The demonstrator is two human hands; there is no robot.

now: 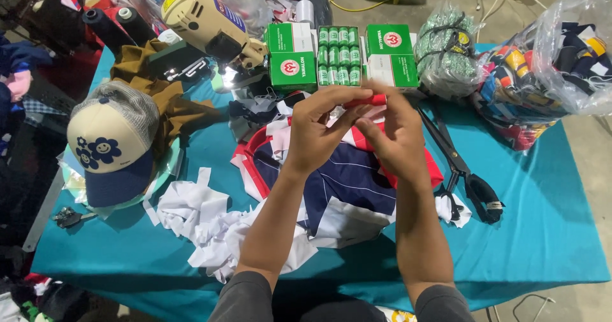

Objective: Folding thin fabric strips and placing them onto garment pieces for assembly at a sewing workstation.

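Far left on the teal counter (542,233) there's a cream and navy cap (111,147) with flower smileys on the front, sitting on some brown cloth (169,102). Just below and to the right of it is a heap of white fabric scraps (197,217). Behind that, a cream-coloured handheld cutting machine (204,22) stands near the back edge.

Middle of the shot: the left hand (319,131) and right hand (398,137) are raised together over a navy, red and white striped piece of fabric (344,182) that's spread on the counter. Both have their grip closed on a small red piece (373,100), pinched between the fingertips of the two hands, held above the fabric and just in front of the green boxes (338,54) with their rows of small green spools.

Right of the hands, big black scissors (462,166) lie on the counter, handles toward the front. Further right, clear plastic bags (548,67) stuffed with colourful cloth.
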